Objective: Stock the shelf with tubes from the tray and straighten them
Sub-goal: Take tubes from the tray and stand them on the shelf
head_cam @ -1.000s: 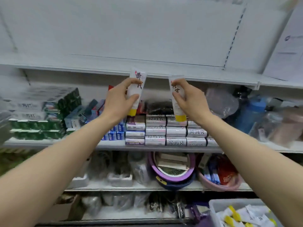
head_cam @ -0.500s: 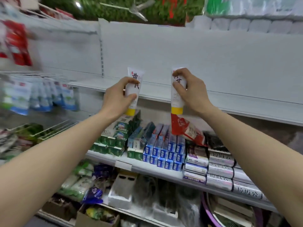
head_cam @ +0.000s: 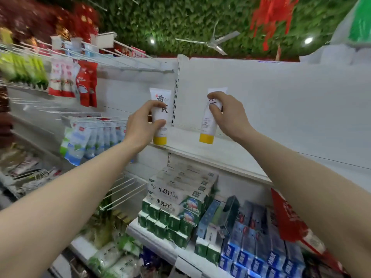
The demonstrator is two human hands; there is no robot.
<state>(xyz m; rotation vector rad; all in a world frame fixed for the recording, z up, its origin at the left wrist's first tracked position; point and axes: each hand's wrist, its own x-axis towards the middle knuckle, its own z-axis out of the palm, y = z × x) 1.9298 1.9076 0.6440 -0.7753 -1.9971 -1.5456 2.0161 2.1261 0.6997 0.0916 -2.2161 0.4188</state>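
At white shelf (head_cam: pixel 230 155): left hand (head_cam: pixel 140 127) grips left tube (head_cam: pixel 160 117); right hand (head_cam: pixel 228 115) fingers apparently hide right tube (head_cam: pixel 209 125) label.

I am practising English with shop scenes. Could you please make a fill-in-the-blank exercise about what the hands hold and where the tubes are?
1. Each tube has a cap of ____ colour at its lower end.
2. The left hand grips the left tube by the white shelf, with its cap pointing ____.
3. The right hand grips the ____ part of the right tube.
4. Green toothpaste boxes are stacked on the shelf ____ the white shelf.

Missing words: yellow; down; upper; below
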